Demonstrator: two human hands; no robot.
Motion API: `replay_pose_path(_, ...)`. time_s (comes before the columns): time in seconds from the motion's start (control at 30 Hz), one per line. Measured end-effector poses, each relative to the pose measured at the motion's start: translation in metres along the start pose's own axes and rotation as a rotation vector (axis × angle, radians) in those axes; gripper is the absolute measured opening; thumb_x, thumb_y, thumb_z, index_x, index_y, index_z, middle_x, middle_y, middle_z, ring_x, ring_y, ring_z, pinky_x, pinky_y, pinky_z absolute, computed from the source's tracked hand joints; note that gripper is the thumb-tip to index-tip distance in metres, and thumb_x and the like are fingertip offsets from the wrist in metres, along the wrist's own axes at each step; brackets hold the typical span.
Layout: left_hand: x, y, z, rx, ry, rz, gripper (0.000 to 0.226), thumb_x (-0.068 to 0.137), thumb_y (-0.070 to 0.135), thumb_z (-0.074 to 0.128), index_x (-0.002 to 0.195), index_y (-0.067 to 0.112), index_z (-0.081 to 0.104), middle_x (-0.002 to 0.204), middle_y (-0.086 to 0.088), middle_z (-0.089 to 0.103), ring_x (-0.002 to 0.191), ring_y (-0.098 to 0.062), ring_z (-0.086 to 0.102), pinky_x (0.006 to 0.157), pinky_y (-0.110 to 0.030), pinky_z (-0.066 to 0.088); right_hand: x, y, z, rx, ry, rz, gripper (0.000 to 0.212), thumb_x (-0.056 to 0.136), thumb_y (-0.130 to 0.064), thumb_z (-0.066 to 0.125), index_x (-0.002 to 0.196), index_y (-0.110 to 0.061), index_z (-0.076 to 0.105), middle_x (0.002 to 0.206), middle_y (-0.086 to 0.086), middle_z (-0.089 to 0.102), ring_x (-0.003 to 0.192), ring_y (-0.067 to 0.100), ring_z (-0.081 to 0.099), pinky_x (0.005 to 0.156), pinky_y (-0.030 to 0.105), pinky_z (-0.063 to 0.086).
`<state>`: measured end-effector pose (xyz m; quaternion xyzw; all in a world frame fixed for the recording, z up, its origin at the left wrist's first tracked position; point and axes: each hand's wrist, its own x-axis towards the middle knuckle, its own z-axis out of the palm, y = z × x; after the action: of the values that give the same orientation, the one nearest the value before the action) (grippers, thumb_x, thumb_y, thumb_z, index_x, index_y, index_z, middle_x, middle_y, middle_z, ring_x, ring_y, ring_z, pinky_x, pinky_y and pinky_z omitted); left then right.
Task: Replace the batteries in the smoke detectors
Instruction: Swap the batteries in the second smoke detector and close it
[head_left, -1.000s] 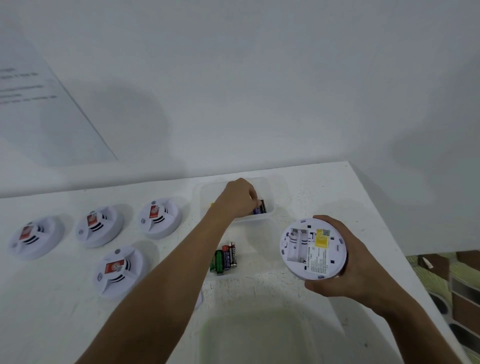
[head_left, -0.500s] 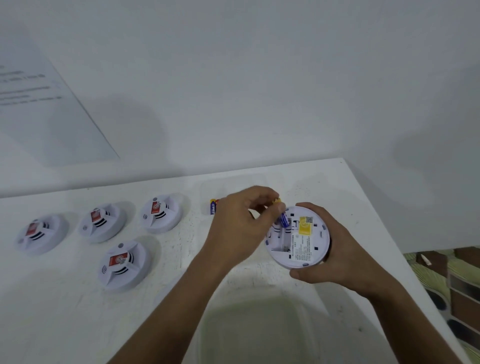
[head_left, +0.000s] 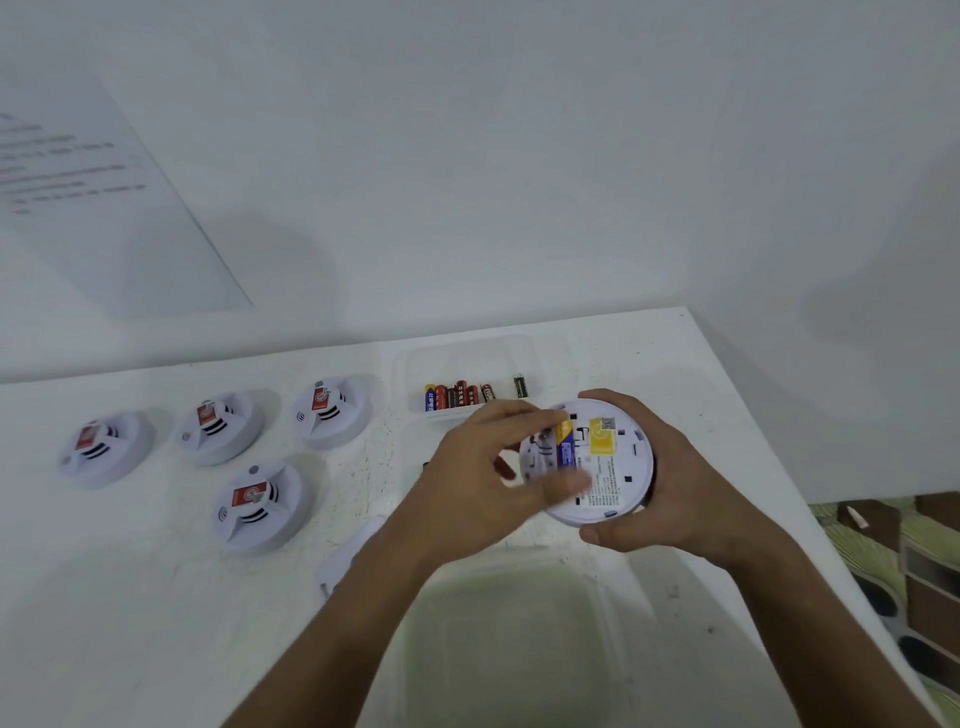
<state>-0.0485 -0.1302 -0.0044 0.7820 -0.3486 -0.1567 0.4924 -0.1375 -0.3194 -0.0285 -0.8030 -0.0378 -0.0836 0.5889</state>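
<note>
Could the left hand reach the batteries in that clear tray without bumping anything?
Probably yes. The left hand hovers at the held smoke detector, just in front of the clear tray; the batteries lie uncovered, with nothing between them.

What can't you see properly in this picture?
- Head view: the left hand is smeared by motion, so whether its fingers grip anything is unclear.
- It covers part of the smoke detector in the right hand; only one battery shows there.
- The labels on the batteries in the tray are too small to read.
- The paper on the wall is cut off at the left edge, its text blurred.
</note>
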Motion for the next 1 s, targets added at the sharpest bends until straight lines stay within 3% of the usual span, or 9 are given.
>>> replay_pose_path(0.1,-0.004,-0.002,-0.011,0.035,-0.176,-0.01,0.086,0.053,0.037,0.093,0.126,0.053,0.05,0.122,0.026,0.051,0.105,0.002,0.055,0.079,-0.018,0.053,-0.001,0.001,-0.003,-0.017,-0.027,0.01,0.095,0.051,-0.03,0.086,0.136,-0.022,0.044,0.126,-0.013,0.06,0.12,0.014,0.058,0.094,0.02,0.05)
replay_pose_path(0.2,-0.002,-0.004,-0.013,0.064,-0.142,0.059,0.079,0.055,0.028,0.092,0.119,0.052,0.053,0.116,0.022,0.054,0.101,0.001,0.057,0.078,-0.018,0.054,0.0,0.002,-0.002,-0.043,-0.065,0.021,0.092,0.053,-0.031,0.086,0.134,-0.025,0.043,0.126,-0.022,0.058,0.121,0.007,0.056,0.095,0.014,0.048)
replay_pose_path(0.33,-0.002,-0.009,-0.012,0.151,-0.159,0.145,0.074,0.061,0.043,0.084,0.128,0.041,0.053,0.121,0.012,0.056,0.106,-0.005,0.055,0.083,-0.018,0.054,0.002,0.003,-0.003,-0.041,-0.075,0.034,0.089,0.052,-0.032,0.085,0.131,-0.027,0.044,0.122,-0.023,0.058,0.118,0.007,0.057,0.092,0.013,0.049)
replay_pose_path(0.47,-0.001,-0.01,-0.011,0.275,-0.206,0.134,0.077,0.065,0.057,0.071,0.136,0.037,0.05,0.123,0.017,0.049,0.102,-0.001,0.049,0.084,-0.011,0.046,0.0,0.01,-0.002,-0.041,-0.051,0.048,0.089,0.053,-0.034,0.085,0.132,-0.027,0.044,0.124,-0.018,0.059,0.117,0.011,0.058,0.093,0.016,0.05)
replay_pose_path(0.57,0.003,-0.011,-0.009,0.327,-0.222,0.155,0.074,0.068,0.051,0.077,0.135,0.03,0.054,0.124,0.011,0.051,0.103,-0.006,0.052,0.089,-0.016,0.046,0.0,0.014,-0.003,-0.059,-0.052,0.055,0.089,0.052,-0.037,0.084,0.132,-0.027,0.044,0.123,-0.016,0.058,0.116,0.012,0.059,0.095,0.018,0.05)
replay_pose_path(0.67,0.008,-0.012,-0.008,0.296,-0.216,0.201,0.072,0.065,0.044,0.083,0.131,0.024,0.059,0.119,0.011,0.053,0.105,-0.007,0.053,0.089,-0.01,0.044,0.0,0.011,-0.007,-0.051,-0.057,0.05,0.088,0.053,-0.036,0.083,0.131,-0.027,0.043,0.124,-0.019,0.057,0.118,0.008,0.057,0.094,0.014,0.048)
replay_pose_path(0.83,0.024,0.001,-0.025,0.052,-0.279,0.02,0.057,0.063,0.05,0.075,0.117,0.049,0.059,0.118,0.025,0.057,0.105,0.005,0.058,0.087,-0.016,0.051,0.005,0.009,-0.01,0.018,-0.031,0.062,0.091,0.054,-0.026,0.085,0.135,-0.016,0.044,0.124,-0.011,0.06,0.12,0.017,0.058,0.092,0.02,0.051)
replay_pose_path(0.93,0.054,-0.01,-0.035,-0.046,-0.09,-0.085,0.044,0.075,0.054,0.068,0.117,0.04,0.064,0.106,0.013,0.07,0.094,-0.006,0.067,0.084,-0.024,0.053,0.005,0.013,-0.012,0.046,-0.023,0.087,0.094,0.052,-0.023,0.085,0.136,-0.019,0.044,0.125,-0.008,0.06,0.12,0.019,0.058,0.091,0.023,0.052)
replay_pose_path(1.0,0.081,-0.028,-0.038,0.151,0.052,-0.168,0.038,0.084,0.047,0.069,0.118,0.031,0.066,0.102,0.011,0.069,0.082,-0.006,0.068,0.071,-0.017,0.051,0.004,0.016,-0.014,0.044,-0.011,0.098,0.096,0.052,-0.023,0.086,0.137,-0.019,0.043,0.126,-0.006,0.059,0.121,0.019,0.057,0.093,0.028,0.053)
